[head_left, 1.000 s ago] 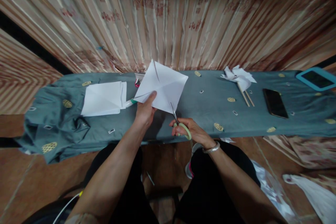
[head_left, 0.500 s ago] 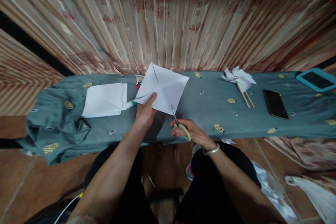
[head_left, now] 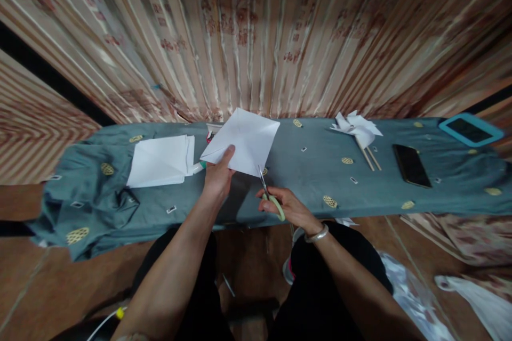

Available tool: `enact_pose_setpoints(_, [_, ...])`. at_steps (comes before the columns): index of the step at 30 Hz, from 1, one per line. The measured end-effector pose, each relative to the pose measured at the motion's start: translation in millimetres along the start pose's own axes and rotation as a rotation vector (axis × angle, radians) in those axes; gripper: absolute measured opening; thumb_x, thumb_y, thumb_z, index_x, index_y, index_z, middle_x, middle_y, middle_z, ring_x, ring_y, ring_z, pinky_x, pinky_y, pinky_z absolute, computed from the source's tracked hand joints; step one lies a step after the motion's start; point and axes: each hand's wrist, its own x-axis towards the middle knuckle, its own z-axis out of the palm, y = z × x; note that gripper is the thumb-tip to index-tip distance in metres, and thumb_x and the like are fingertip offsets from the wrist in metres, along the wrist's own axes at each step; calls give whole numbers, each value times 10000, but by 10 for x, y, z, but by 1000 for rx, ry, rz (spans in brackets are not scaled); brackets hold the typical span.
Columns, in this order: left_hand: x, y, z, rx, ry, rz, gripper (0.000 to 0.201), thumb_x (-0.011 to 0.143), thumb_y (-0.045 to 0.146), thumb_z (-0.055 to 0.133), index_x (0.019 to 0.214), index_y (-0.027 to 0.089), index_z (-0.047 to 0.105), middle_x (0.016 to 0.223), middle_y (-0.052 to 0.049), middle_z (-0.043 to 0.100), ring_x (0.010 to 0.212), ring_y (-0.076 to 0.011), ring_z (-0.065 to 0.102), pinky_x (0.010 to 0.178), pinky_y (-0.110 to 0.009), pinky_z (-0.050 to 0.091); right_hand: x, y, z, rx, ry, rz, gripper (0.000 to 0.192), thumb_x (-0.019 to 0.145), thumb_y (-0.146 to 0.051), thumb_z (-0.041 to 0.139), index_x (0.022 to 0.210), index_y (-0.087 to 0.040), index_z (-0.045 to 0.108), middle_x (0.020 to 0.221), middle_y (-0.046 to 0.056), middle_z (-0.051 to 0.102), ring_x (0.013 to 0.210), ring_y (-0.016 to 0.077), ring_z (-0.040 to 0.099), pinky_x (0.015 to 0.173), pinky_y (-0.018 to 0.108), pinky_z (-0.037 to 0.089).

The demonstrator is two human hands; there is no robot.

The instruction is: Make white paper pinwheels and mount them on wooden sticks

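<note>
My left hand (head_left: pixel 219 175) pinches a square sheet of white paper (head_left: pixel 250 136) near its lower left edge, thumb on top. Crease lines run across the sheet, which is held above the cloth with one corner toward me. Scissors (head_left: pixel 264 184) with pale green handles are in my right hand (head_left: pixel 286 205), their blades at the near corner of the paper. How deep the blades reach into the paper is hard to make out. To the left lies a stack of white paper sheets (head_left: pixel 158 162), also creased.
A green patterned cloth (head_left: pixel 304 186) covers the long narrow table. On its right side lie white paper pinwheels (head_left: pixel 357 127) on wooden sticks, a black phone (head_left: pixel 412 165) and a blue-framed tablet (head_left: pixel 472 129). A glue-like tube (head_left: pixel 199 167) shows partly behind the sheet. Pleated curtains (head_left: pixel 248 37) hang behind.
The scissors have shifted slightly, with their blades still at the near corner of the sheet. The paper has tilted a little in my left hand. The camera view has moved slightly.
</note>
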Motion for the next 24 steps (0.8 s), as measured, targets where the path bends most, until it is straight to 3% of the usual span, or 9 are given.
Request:
enact_pose_setpoints(6, [32, 34, 3, -16, -23, 13, 377, 741, 91, 738, 1094, 188, 650, 1119, -85, 736, 1014, -203, 704, 867, -310, 581, 14, -3, 5, -62, 23, 0, 513, 780, -631, 655, 990, -163, 679, 729, 17, 645, 671, 137, 548, 621, 257, 435])
enact_pose_setpoints(24, [-19, 1, 18, 22, -8, -24, 243, 718, 112, 753, 937, 178, 671, 948, -61, 755, 979, -214, 716, 842, -315, 591, 24, -23, 3, -17, 31, 26, 509, 749, -618, 692, 975, -163, 659, 720, 4, 630, 655, 132, 533, 621, 258, 413])
